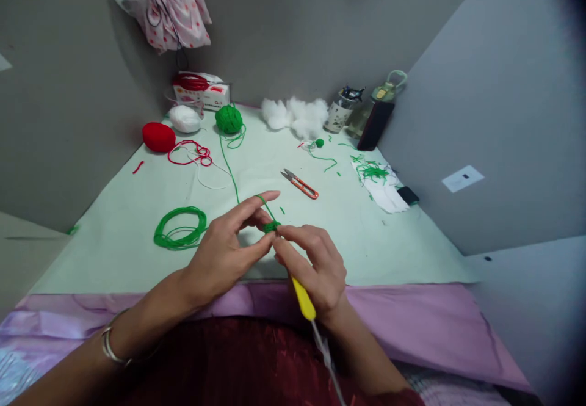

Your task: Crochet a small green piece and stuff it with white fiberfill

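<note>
The left hand point(224, 250) pinches a small green crochet piece point(271, 226), yarn looped over its forefinger for tension. The right hand point(315, 268) has its grip closed on a yellow-handled hook point(303, 299), probably working a stitch above the tabletop point(412, 241).

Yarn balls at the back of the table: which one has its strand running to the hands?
The green ball, between the white ball and the stuffing; its strand leads to the left hand. The red ball trails only loose loops.
</note>
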The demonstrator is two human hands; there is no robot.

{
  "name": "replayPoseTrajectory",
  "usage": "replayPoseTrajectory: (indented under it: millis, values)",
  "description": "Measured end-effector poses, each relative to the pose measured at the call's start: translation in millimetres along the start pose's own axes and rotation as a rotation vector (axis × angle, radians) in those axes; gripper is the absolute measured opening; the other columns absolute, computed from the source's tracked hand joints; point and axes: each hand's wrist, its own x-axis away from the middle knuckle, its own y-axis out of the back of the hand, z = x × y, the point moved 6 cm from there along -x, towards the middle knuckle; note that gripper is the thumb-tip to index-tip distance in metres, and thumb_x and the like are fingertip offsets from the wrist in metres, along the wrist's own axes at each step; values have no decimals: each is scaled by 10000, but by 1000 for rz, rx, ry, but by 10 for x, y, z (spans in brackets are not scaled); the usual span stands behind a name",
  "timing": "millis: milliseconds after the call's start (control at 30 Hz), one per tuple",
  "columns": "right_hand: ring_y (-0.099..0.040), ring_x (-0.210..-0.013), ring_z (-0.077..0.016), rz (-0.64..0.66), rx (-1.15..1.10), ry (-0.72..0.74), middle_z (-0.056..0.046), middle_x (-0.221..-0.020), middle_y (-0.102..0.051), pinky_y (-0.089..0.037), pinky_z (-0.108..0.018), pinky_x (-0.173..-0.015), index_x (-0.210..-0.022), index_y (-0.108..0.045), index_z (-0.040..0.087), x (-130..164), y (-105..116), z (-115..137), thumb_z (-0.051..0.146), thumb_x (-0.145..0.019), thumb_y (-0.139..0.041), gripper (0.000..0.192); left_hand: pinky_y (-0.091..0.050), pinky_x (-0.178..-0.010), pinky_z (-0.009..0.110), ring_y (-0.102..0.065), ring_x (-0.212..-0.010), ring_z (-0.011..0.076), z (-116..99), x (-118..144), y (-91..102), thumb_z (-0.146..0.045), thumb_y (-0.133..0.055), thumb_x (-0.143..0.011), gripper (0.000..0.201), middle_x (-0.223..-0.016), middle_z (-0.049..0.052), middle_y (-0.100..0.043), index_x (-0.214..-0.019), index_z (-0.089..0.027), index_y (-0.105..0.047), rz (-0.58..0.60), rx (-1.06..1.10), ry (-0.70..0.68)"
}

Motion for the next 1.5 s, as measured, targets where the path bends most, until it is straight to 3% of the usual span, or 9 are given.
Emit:
replayPoseTrajectory:
  millis: [167, 333, 533, 700, 833, 1067, 1167, 1300, 1500]
  values:
    - [-695, -1029, -223, -89, 117, -19, -101, -1135, -761, -628, -366, -856, -1180, -738, 230, 113, -41, 17, 28, -923, -681, 332, -508, -841, 237, -614, -865, 123, 143, 60, -83, -267, -815, -865, 593, -923, -14, -638, -1429, -249, -635, 31, 458, 241]
    - [-723, -963, -216, -159, -324, -260, -65, -1084, -787, -621, -393, -796, -1210, -740, 274, 103, 22, -176, 123, -1005, -605, 288, -486, -816, 218, -573, -826, 114, 235, 65, -171, -278, -854, -824, 584, -884, -1, -619, -1383, -222, -697, 146, 785, 488]
    - [-688, -820, -184, -265, -827, -627, -27, -903, -758, -575, -353, -716, -1006, -781, 270, 91, -53, -405, 228, -1038, -583, 205, -450, -835, 207, -550, -886, 122, 205, 21, -91, -275, -807, -875, 395, -941, -4, -641, -1269, -289, -776, 107, 580, 333]
    - [-715, -944, -185, -182, -836, -626, -26, -973, -785, -587, -351, -826, -1036, -799, 279, 81, -149, -359, 217, -1018, -629, 182, -464, -918, 246, -585, -971, 141, 198, 65, -165, -297, -824, -880, 426, -1005, -6, -692, -1297, -330, -746, 128, 488, 309]
    - [-708, -860, -163, -186, -889, -682, -13, -942, -771, -585, -323, -776, -1016, -791, 280, 121, -157, -391, 237, -1020, -623, 173, -466, -918, 235, -587, -939, 122, 193, 57, -166, -230, -822, -864, 521, -969, -16, -666, -1364, -319, -704, 104, 597, 328]
    - [-627, -637, -134, -246, -1056, -794, -8, -754, -689, -560, -288, -636, -889, -728, 221, 140, -192, -560, 333, -1012, -615, 201, -495, -794, 240, -574, -832, 127, 193, 44, -243, -226, -788, -818, 434, -937, 23, -658, -1252, -205, -781, 265, 874, 442]
    - [-626, -643, -144, -228, -1035, -790, -21, -772, -702, -543, -290, -608, -885, -721, 222, 137, -210, -532, 361, -1011, -614, 216, -494, -866, 246, -604, -899, 138, 195, 50, -239, -226, -807, -836, 428, -963, 13, -679, -1262, -241, -770, 202, 766, 391]
    - [-688, -837, -183, -175, -843, -685, -50, -935, -770, -543, -304, -662, -966, -774, 244, 137, -187, -435, 329, -1000, -652, 152, -478, -1003, 299, -634, -1126, 202, 168, 76, -209, -267, -824, -865, 479, -1153, 39, -732, -1331, -287, -712, 168, 545, 307]
    - [-635, -673, -127, -226, -991, -762, -23, -885, -776, -515, -265, -609, -972, -742, 241, 153, -215, -502, 304, -1021, -620, 146, -500, -929, 293, -629, -949, 172, 168, 68, -91, -324, -771, -920, 399, -991, 13, -667, -1318, -312, -736, 174, 445, 273]
